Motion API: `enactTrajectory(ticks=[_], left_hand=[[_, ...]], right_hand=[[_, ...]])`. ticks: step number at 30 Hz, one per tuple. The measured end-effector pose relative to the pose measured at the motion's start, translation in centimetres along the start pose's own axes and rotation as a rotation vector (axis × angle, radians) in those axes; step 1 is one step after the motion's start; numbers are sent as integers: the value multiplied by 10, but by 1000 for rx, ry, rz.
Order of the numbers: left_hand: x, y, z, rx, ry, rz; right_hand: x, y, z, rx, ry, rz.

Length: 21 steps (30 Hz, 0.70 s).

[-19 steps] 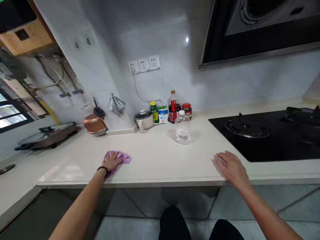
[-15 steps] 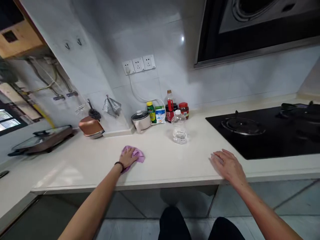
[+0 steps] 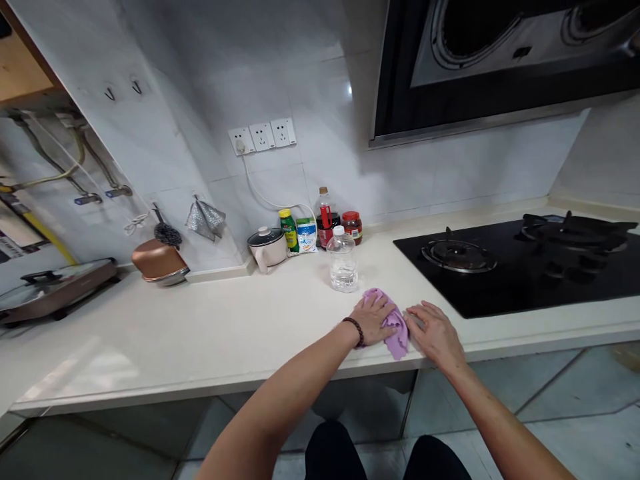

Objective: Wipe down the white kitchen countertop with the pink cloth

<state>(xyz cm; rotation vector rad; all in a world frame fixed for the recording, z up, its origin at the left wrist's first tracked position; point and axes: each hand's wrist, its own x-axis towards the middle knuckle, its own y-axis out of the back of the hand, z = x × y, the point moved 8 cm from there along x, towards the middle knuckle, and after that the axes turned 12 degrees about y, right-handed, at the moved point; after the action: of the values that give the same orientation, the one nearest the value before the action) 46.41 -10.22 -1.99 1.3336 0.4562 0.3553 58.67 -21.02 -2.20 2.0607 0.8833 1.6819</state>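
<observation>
My left hand (image 3: 371, 319), with a dark bead bracelet at the wrist, presses a crumpled purple cloth (image 3: 393, 328) flat against the pale countertop (image 3: 215, 327). Its fingers lie over the cloth, near the counter's front edge. My right hand (image 3: 434, 330) rests palm down on the counter just right of the cloth, fingers spread, its fingertips touching or almost touching the cloth's edge. A clear plastic water bottle (image 3: 343, 268) stands upright just behind my left hand.
A black gas hob (image 3: 520, 263) lies at the right under a range hood (image 3: 490, 60). By the wall stand a small white pot (image 3: 266, 247), sauce bottles and jars (image 3: 325, 223). A copper pot (image 3: 159, 261) and a lidded pan (image 3: 50, 293) sit at the left.
My left hand has slid the purple cloth rightwards along the counter, from the left part to right beside my right hand. The view has shifted right; the right hand stayed put.
</observation>
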Motion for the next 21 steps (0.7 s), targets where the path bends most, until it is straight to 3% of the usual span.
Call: enactTrajectory(ticks=[3,7,11,16,21], left_hand=[[26,8,-6,-10,56,33],[48,18,-37,-28,187,71],[52,23,-76,-43,241,106],[30,36,-153,-29,400,158],[-18,47,-234,9,609,183]], right_hand=[[0,0,0,0,-13,-2],[0,4,-1,-2,-32,8],[0,6,-3,7,-44,5],[-2,7,0,19,-56,36],[-2,6,1,30,-59,53]])
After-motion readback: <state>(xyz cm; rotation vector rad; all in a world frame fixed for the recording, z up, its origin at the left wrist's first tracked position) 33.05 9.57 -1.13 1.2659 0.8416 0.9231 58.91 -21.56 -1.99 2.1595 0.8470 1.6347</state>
